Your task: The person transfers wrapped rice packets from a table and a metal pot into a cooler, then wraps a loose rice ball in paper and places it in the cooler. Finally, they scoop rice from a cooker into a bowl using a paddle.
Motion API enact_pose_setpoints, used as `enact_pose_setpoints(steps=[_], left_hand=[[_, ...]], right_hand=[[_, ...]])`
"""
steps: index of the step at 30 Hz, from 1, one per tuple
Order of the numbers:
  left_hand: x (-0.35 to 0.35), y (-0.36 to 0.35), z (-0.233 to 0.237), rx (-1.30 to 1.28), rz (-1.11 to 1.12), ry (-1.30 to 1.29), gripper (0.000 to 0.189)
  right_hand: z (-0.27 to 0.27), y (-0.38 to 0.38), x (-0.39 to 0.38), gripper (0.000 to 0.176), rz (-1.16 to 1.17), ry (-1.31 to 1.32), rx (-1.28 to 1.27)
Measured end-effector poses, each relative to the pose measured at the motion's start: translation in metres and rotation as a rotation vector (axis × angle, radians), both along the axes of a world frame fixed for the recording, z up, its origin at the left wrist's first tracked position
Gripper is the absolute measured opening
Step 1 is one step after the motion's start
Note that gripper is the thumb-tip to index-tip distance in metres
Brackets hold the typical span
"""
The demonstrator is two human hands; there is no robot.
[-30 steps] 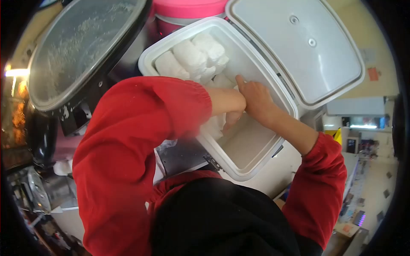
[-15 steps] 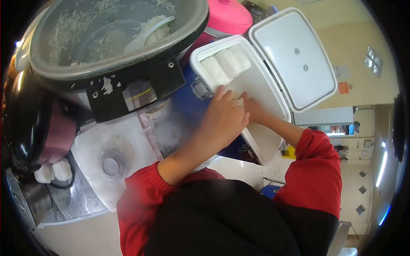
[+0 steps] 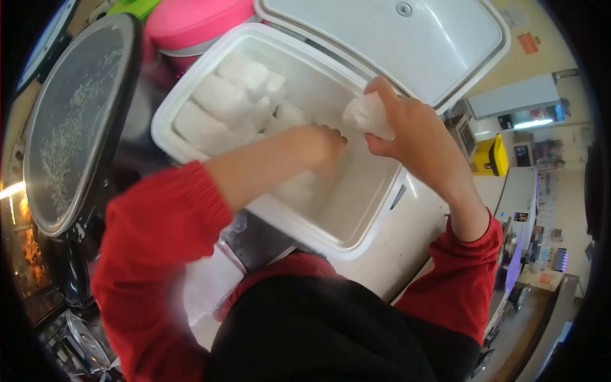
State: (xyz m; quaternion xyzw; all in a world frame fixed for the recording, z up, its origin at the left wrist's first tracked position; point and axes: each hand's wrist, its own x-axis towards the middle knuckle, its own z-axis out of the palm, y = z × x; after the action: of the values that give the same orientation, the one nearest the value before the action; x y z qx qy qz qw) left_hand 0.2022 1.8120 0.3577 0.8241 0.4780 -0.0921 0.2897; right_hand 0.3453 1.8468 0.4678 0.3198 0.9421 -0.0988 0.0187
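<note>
A white-lined cooler box (image 3: 261,210) stands before me with several white wrapped bundles (image 3: 219,99) packed at its left end. My right hand (image 3: 407,124) is raised over the box's right rim. Its fingers and thumb close around another white wrapped bundle (image 3: 369,116). Down inside the box, my left hand (image 3: 321,148) is close to more bundles along the middle. The left fingertips point down and are mostly hidden and blurred, so I cannot tell what they grip.
The cooler's open lid (image 3: 382,32) leans back behind it. At left stands a large rice cooker (image 3: 127,95), rice grains stuck inside its pot. A pink-lidded container (image 3: 200,22) is behind the box. A yellow bin (image 3: 490,156) stands farther right.
My view has moved closer over the cooler. My right hand has come up out of the box with a wrapped bundle, while my left hand has reached deeper in.
</note>
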Motion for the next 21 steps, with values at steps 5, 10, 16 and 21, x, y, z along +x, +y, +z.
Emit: enact_pose_setpoints(steps=[5, 10, 16, 21], left_hand=[[0.015, 0.038, -0.1, -0.127, -0.045, -0.169, 0.053], [0.0, 0.027, -0.15, -0.064, 0.062, -0.445, 0.051], [-0.011, 0.021, -0.098, -0.193, -0.017, -0.382, 0.059], [-0.002, 0.011, -0.059, -0.227, -0.122, 0.066, 0.051]], right_hand=[[-0.01, -0.002, 0.007, 0.043, 0.015, 0.102, 0.043], [-0.03, -0.007, 0.002, 0.039, 0.034, -0.003, 0.169], [-0.067, -0.018, -0.033, 0.041, 0.108, -0.321, 0.461], [-0.094, -0.013, -0.047, 0.041, 0.157, -0.403, 0.493]])
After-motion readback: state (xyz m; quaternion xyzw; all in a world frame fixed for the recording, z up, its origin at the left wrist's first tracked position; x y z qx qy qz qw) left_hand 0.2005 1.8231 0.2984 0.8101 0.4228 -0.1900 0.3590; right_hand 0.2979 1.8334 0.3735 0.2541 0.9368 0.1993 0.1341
